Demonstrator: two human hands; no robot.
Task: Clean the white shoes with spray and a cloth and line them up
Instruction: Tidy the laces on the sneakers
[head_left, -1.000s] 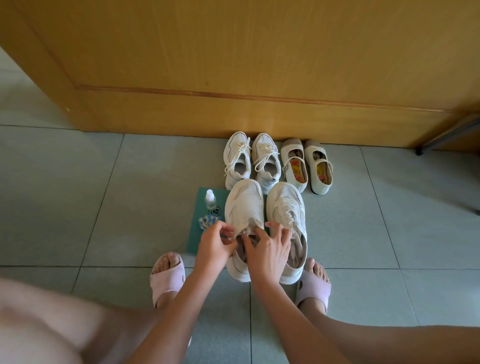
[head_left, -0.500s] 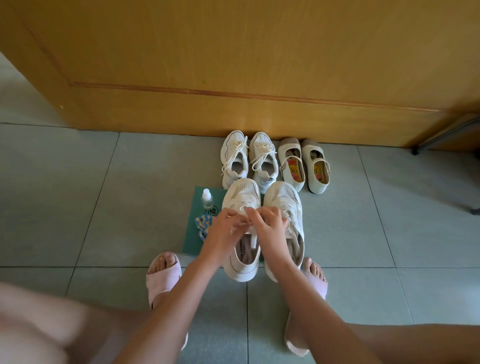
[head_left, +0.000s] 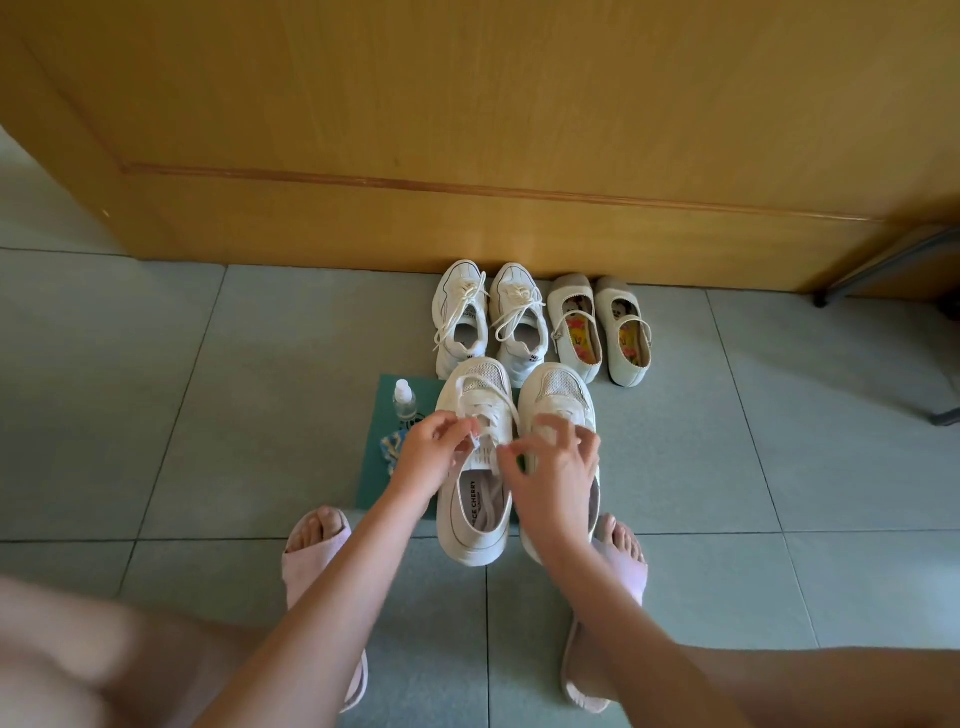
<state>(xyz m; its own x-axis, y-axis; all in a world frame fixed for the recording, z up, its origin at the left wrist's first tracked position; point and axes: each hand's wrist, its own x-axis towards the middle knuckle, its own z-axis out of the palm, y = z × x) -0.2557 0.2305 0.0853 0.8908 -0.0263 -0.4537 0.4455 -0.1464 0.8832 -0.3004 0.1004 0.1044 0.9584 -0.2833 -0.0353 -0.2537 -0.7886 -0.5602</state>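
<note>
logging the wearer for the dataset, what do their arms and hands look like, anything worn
The left forearm and right forearm are bare, no sleeves in view. The left hand and right hand are ungloved; no watch, bracelet or ring shows.

Forearms angled inward, left hand (head_left: 434, 453) and right hand (head_left: 560, 463) close together, pinching lace (head_left: 514, 417)

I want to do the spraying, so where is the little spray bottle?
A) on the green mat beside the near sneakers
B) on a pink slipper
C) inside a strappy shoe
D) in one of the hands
A: the spray bottle stands on the green mat, left of the near sneaker, while the left hand and right hand pinch its laces.
</note>
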